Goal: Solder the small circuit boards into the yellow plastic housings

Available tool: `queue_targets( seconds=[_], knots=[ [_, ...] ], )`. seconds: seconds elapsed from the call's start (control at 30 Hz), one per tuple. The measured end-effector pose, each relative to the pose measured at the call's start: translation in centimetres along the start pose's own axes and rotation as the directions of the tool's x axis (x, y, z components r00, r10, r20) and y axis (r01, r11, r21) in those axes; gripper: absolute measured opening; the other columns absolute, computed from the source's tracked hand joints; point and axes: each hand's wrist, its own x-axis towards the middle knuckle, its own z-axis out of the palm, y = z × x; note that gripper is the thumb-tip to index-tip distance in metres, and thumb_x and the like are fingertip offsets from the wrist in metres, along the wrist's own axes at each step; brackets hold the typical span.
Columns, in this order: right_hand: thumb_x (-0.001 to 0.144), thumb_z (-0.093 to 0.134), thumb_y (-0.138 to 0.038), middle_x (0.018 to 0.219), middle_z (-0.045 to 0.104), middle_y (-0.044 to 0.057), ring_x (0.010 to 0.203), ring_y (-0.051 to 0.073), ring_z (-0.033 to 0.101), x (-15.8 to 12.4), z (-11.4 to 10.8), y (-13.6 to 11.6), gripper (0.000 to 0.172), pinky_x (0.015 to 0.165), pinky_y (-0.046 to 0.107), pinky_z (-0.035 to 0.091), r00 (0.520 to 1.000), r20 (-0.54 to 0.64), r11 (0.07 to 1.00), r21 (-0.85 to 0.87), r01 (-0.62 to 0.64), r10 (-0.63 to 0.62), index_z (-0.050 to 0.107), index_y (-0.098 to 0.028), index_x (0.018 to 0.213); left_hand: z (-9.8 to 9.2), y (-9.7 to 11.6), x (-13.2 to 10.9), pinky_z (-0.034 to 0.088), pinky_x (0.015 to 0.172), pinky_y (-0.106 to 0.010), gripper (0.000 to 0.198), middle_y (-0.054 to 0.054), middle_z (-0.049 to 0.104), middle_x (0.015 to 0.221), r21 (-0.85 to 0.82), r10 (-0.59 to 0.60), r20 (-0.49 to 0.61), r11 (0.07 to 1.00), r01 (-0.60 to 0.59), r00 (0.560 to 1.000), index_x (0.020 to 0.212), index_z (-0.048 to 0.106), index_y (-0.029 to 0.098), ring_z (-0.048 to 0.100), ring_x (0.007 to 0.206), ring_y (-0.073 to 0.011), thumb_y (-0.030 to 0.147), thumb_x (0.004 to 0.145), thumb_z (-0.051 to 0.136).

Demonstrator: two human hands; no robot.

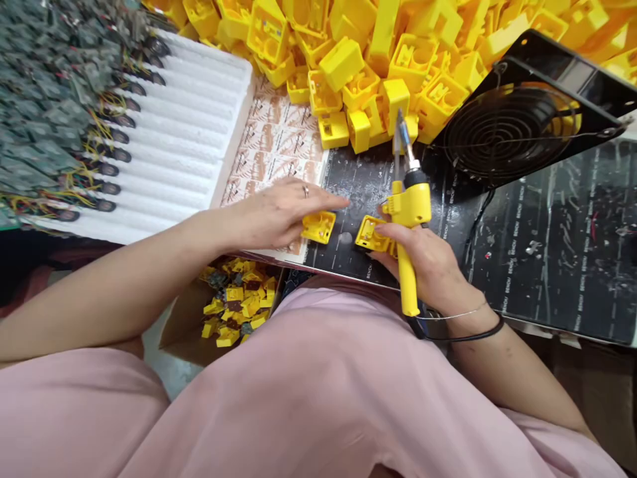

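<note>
A yellow soldering gun (pixel 411 206) with its metal tip pointing away from me rests in my right hand (pixel 432 262). The same hand's thumb and fingers also pinch a small open yellow housing (pixel 371 234). My left hand (pixel 279 212) lies palm down at the table's near edge, its index finger stretched out to the right. Under its fingers sits another small yellow housing (pixel 319 227), partly covered by them. Whether the fingers grip this housing or just touch it is not clear, but the hand looks spread.
Yellow housings (pixel 341 63) are heaped at the back. A black fan (pixel 502 133) stands tilted at the right. White foam (pixel 199 126) holds many grey parts (pixel 44 86) with wires at the left. Below the edge, a cardboard box (pixel 186 332) contains yellow pieces.
</note>
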Motion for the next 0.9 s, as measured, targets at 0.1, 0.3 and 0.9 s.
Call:
queue_targets(
  seconds=[0.1,0.3,0.9],
  knots=[
    [0.103,0.067,-0.031,0.108,0.074,0.005,0.094,0.024,0.072,-0.5,-0.6,0.8,0.043,0.102,0.046,0.056,0.999,0.044,1.0,0.004,0.007,-0.007,0.049,-0.025,0.142,1.2,1.1,-1.7,0.041,0.124,-0.05,0.061,-0.013,0.048,0.168,-0.011,-0.025,-0.127,1.0,0.024,0.992,0.156,0.055,0.022,0.046,0.155,-0.0304,0.017,0.096,0.042],
    [0.098,0.074,-0.028,0.109,0.077,0.007,0.079,0.024,0.074,-1.5,-0.6,1.7,0.051,0.073,0.037,0.062,1.0,-0.003,1.0,-0.016,0.0,0.0,0.053,-0.031,0.145,3.2,5.6,-3.2,0.058,0.091,-0.055,0.06,-0.021,0.072,0.129,0.216,-0.291,-0.241,0.914,0.344,0.926,0.138,0.071,0.02,0.071,0.108,-0.039,0.061,0.096,0.061],
    [0.09,0.084,-0.034,0.117,0.08,0.007,0.089,0.033,0.079,-1.7,-2.4,2.3,0.074,0.07,0.048,0.065,0.992,-0.12,0.994,-0.095,-0.058,0.046,0.052,-0.037,0.156,-5.1,-7.0,-18.4,0.041,0.108,-0.066,0.075,-0.004,0.067,0.127,0.194,-0.702,-0.612,0.311,0.93,0.363,0.122,0.071,0.026,0.041,0.127,-0.0295,0.081,0.103,0.024]
  ],
)
